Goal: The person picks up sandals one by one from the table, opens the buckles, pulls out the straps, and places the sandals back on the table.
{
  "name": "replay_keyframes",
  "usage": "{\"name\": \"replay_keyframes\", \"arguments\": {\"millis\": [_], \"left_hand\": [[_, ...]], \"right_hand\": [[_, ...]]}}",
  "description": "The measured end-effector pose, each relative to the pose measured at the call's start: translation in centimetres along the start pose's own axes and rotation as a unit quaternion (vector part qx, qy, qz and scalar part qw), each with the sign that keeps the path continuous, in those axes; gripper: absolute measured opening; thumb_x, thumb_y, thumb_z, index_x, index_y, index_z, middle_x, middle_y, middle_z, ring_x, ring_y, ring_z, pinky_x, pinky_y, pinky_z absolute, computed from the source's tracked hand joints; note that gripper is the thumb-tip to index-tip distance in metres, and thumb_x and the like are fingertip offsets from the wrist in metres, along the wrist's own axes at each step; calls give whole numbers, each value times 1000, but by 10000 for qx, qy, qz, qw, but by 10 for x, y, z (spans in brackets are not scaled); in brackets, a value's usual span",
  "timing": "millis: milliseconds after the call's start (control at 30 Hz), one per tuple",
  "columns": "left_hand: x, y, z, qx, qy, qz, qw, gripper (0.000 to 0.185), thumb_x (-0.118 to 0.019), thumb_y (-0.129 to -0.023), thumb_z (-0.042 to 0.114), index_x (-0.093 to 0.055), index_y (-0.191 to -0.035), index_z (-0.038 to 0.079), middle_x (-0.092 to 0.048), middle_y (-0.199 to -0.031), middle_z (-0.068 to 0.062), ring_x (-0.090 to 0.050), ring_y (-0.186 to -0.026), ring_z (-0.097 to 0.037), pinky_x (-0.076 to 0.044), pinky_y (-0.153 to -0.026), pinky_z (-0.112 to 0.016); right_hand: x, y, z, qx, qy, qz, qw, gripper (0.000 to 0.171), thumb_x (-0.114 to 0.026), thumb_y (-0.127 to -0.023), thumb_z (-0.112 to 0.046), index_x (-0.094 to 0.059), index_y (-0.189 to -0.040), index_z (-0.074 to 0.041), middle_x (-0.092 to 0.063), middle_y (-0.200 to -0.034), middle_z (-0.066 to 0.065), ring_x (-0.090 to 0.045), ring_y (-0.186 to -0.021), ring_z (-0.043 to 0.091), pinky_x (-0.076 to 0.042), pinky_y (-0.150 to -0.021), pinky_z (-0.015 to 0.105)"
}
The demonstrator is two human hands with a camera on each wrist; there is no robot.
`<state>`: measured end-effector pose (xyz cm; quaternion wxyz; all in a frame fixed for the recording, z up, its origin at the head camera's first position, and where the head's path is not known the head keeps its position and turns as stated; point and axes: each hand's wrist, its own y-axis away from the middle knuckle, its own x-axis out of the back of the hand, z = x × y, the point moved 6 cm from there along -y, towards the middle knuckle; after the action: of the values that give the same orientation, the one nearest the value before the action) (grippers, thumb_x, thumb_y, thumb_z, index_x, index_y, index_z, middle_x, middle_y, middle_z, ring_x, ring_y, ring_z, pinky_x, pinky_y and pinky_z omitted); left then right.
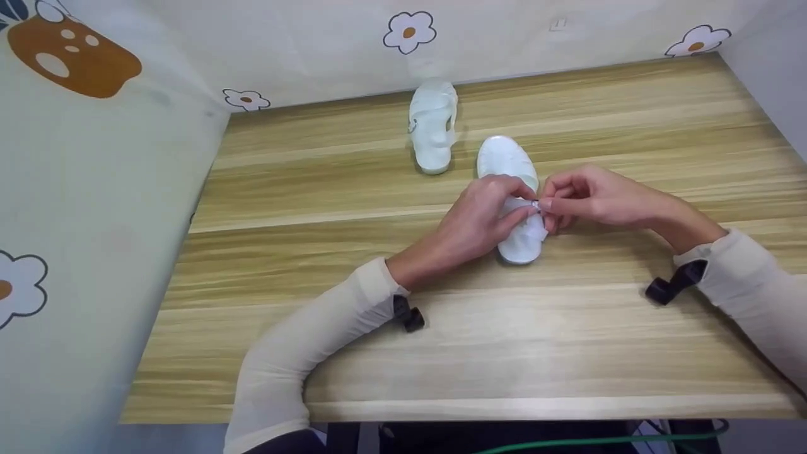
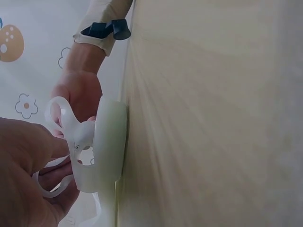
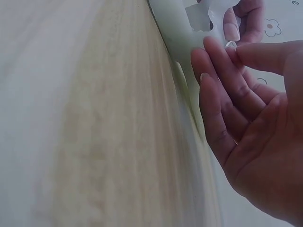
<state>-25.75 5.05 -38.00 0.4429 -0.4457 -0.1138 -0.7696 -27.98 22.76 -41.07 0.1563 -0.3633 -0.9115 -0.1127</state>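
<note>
A white sandal (image 1: 504,156) lies on the wooden table, toe pointing away, with both hands over its strap area. From the left, my left hand (image 1: 473,217) pinches the sandal's strap (image 1: 516,203) between thumb and fingers. My right hand (image 1: 608,198) comes from the other side and pinches the small buckle (image 3: 230,45) at the strap's end between thumb and index finger. In the left wrist view, the sandal (image 2: 111,146) shows side-on, its straps looping up. How the strap sits in the buckle is hidden by the fingers.
A second white sandal (image 1: 432,126) stands farther back, near the wall. The wooden table (image 1: 302,252) meets patterned walls at the back and left. Dark wrist mounts (image 1: 410,315) hang below both sleeves. A green cable (image 1: 567,442) runs below the table's front edge.
</note>
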Motion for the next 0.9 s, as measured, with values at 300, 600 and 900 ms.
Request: {"name": "replay_keyframes", "arguments": {"millis": [300,600,900], "left_hand": [[-1,-1,1,-26,-24,-1,10000,22,-74,-105,24,-80,-122,11,-80,-120,-1,-69,-117,-14,-53,-103,-27],[1,-2,-2,-70,284,-88,9995,21,-73,-104,19,-79,-122,8,-81,-120,-3,-70,-118,-14,-53,-105,-23],[2,-3,-2,-242,335,-208,9989,22,-70,-105,15,-79,-123,7,-80,-121,-3,-70,-119,-15,-52,-107,-25]], "right_hand": [[-1,-1,0,-69,-67,148,9998,22,-63,-110,-16,-70,-105,4,-77,-87,8,-75,-80,19,-66,-75,34],[-2,-2,2,-97,71,197,9997,24,-61,-112,-19,-71,-106,1,-76,-89,10,-74,-80,21,-66,-76,34],[-2,-2,3,-208,21,282,9994,24,-62,-112,-19,-70,-105,3,-75,-87,8,-72,-79,18,-65,-74,33]]}}
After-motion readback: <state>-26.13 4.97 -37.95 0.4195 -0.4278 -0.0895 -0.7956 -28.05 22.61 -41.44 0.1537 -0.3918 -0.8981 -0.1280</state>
